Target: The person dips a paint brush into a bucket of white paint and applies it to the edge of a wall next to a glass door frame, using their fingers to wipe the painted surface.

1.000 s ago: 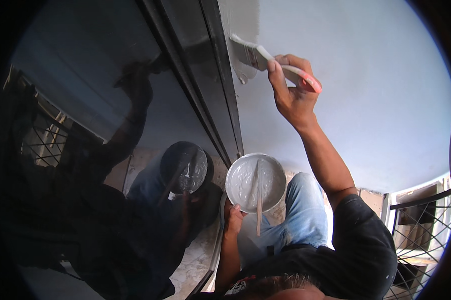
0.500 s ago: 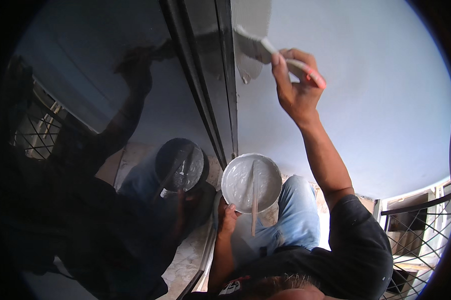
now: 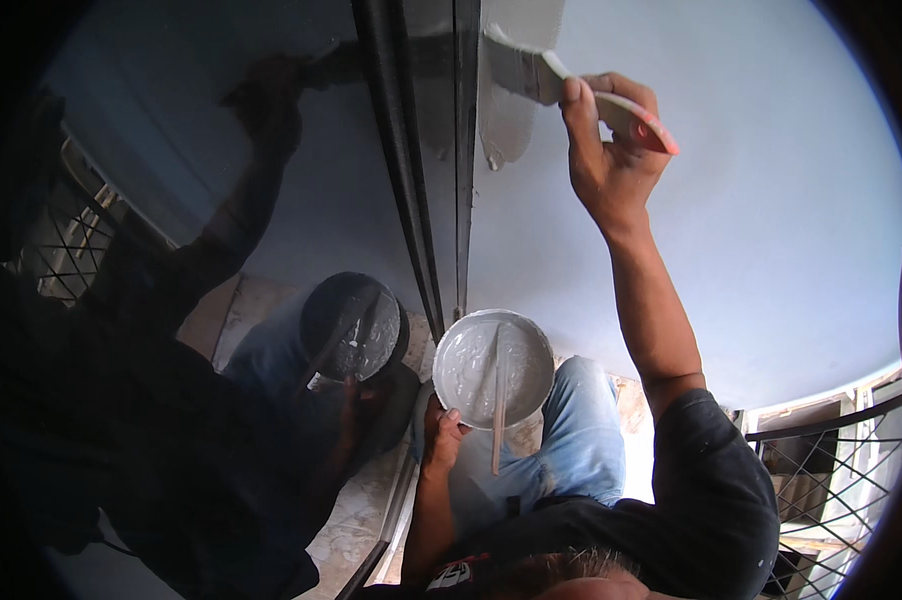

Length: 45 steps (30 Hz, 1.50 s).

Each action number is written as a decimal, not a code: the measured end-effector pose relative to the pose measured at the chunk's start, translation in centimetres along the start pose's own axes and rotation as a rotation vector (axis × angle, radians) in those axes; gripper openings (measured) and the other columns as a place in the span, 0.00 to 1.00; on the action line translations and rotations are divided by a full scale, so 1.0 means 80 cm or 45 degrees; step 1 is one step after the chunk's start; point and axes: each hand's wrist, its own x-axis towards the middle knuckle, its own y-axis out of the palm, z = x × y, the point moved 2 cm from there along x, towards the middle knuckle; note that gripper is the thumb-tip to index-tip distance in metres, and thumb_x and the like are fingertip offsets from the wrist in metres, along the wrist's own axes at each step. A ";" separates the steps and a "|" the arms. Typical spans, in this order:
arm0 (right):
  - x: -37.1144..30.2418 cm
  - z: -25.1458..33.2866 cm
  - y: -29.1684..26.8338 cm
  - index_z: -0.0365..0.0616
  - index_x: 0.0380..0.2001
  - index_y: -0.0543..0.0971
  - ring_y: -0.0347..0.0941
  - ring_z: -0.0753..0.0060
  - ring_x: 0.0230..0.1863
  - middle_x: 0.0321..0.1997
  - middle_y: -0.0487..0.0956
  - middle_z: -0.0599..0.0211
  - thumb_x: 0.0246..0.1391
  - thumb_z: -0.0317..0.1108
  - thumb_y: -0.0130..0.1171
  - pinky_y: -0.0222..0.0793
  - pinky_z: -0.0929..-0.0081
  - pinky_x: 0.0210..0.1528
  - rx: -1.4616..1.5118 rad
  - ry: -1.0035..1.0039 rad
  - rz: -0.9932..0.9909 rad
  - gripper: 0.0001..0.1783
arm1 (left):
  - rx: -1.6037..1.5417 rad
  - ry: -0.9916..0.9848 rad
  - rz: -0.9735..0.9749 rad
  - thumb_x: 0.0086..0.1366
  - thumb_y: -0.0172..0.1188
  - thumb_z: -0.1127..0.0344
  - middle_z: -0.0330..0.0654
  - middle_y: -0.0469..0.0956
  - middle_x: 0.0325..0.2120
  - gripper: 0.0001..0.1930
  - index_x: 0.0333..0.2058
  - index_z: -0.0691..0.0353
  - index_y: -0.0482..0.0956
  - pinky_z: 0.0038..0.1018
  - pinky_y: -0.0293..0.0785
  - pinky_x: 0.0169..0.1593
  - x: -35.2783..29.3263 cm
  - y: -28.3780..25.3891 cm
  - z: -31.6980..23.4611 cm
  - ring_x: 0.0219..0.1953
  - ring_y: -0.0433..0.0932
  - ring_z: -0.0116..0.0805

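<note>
My right hand is raised to the pale wall, closed around the light handle of a paintbrush with a red end. The brush's grey-coated head lies against a patch of wet grey coating, close to the black frame. Low down, my left hand grips the near left rim of a round bucket, thumb over the edge. Thick grey paste covers the bucket's inside. A wooden stick leans in it, its near end jutting over the rim.
A black upright frame borders the smooth pale wall. Left of it, a dark glossy panel mirrors my arms and the bucket. My bent knee in jeans is beside the bucket. A black metal lattice stands at right.
My right hand and the paintbrush have moved upward along the wall beside the frame. The bucket stays in my left hand, and the whole view has shifted slightly.
</note>
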 end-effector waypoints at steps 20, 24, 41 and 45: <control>-0.021 -0.017 0.001 0.36 0.36 0.78 0.80 0.81 0.27 0.33 0.83 0.65 0.57 0.25 0.67 0.76 0.82 0.31 0.081 -0.051 -0.040 0.07 | 0.072 0.015 -0.022 0.54 0.63 0.44 0.38 0.73 0.50 0.39 0.61 0.56 0.64 0.22 0.73 0.39 -0.003 0.008 -0.005 0.44 0.75 0.27; -0.032 -0.015 0.000 0.36 0.36 0.77 0.80 0.80 0.27 0.31 0.83 0.65 0.56 0.25 0.67 0.76 0.81 0.30 0.107 -0.008 -0.028 0.08 | 0.110 0.015 -0.021 0.54 0.63 0.44 0.38 0.74 0.50 0.39 0.60 0.58 0.64 0.22 0.73 0.40 -0.002 0.003 -0.003 0.44 0.75 0.26; -0.066 -0.010 -0.002 0.37 0.35 0.78 0.79 0.78 0.26 0.29 0.83 0.65 0.55 0.25 0.68 0.75 0.81 0.30 0.081 0.119 -0.009 0.08 | 0.079 0.030 0.001 0.54 0.63 0.44 0.39 0.73 0.48 0.39 0.60 0.58 0.64 0.24 0.75 0.42 -0.005 0.013 -0.013 0.44 0.75 0.28; -0.072 -0.012 -0.004 0.37 0.35 0.78 0.79 0.78 0.26 0.28 0.83 0.65 0.55 0.26 0.68 0.76 0.81 0.29 0.041 0.105 0.014 0.08 | 0.091 0.018 -0.022 0.53 0.64 0.44 0.38 0.73 0.47 0.39 0.59 0.58 0.64 0.22 0.74 0.40 -0.007 0.019 -0.018 0.42 0.75 0.26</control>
